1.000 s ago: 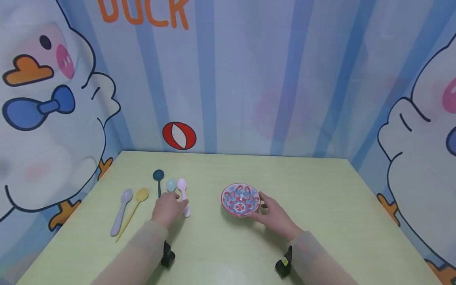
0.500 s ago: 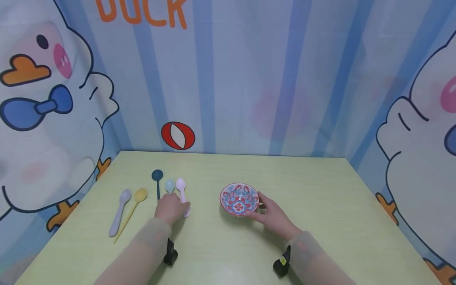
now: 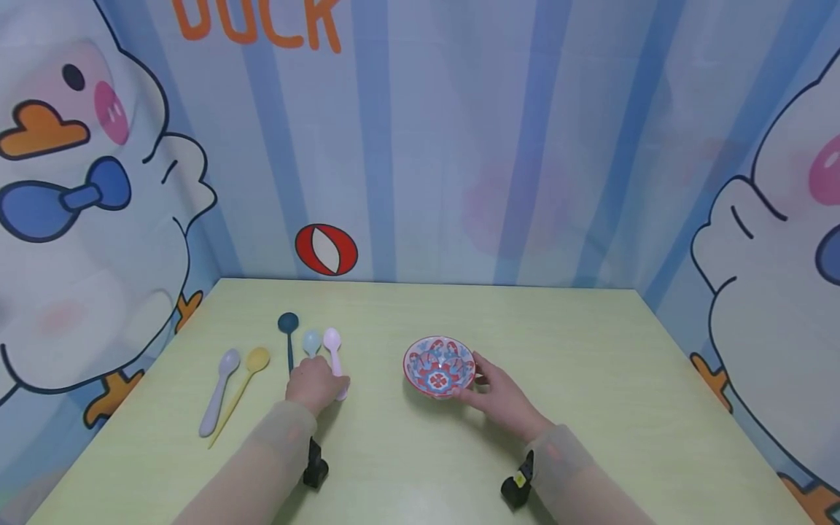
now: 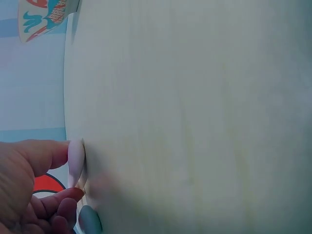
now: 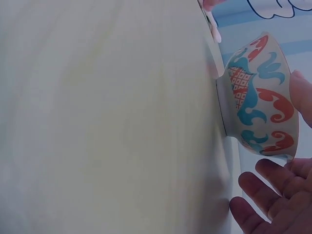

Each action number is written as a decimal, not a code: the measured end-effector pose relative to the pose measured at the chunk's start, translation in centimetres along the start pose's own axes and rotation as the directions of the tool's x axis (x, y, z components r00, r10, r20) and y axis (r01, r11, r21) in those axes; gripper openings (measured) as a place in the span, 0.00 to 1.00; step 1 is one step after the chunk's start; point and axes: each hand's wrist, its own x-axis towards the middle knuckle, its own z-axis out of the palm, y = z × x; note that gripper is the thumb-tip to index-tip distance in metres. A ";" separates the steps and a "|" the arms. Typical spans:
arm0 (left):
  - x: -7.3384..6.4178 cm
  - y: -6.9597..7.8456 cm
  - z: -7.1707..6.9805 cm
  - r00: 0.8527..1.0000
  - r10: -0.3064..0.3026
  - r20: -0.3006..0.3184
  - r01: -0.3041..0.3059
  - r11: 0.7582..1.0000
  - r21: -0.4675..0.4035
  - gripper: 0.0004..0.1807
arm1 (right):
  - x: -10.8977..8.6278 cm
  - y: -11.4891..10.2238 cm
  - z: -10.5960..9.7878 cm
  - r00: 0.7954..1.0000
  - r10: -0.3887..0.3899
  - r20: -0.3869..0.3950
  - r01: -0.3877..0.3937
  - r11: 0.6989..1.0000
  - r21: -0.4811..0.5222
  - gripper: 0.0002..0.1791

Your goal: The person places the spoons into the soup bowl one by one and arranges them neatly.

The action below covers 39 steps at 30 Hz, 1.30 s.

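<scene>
The left hand (image 3: pixel 313 383) has a narrow grip, pinching the handle of a pale pink spoon (image 3: pixel 332 339) between thumb and index finger; the spoon lies on the pale yellow-green bench (image 3: pixel 590 350), bowl end pointing away from the person. Just left of it is a light blue spoon (image 3: pixel 311 341), then a dark teal round-headed spoon (image 3: pixel 288 323), both partly hidden by the hand. Farther left, a yellow spoon (image 3: pixel 257 360) and a lavender spoon (image 3: pixel 219 394) lie side by side. The right hand (image 3: pixel 502 397) holds the right side of a round, red, white and blue patterned bowl (image 3: pixel 438 367), upright on the bench, thumb and fingers spread around its wall.
</scene>
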 end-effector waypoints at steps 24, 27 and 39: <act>-0.3 0.2 0.0 0.998 0.010 0.055 -0.010 1.000 0.002 0.15 | 0.1 0.1 -0.3 0.998 -0.001 0.056 0.001 1.000 0.002 0.47; -0.3 0.3 0.0 0.998 0.016 0.058 -0.016 1.000 0.004 0.14 | 0.0 -0.1 -0.3 0.998 -0.004 0.058 0.004 1.000 0.005 0.46; -0.4 0.4 0.0 0.998 0.009 0.070 -0.010 1.000 0.008 0.14 | -0.2 -0.2 -0.5 0.989 -0.131 0.074 0.146 0.953 -0.266 0.41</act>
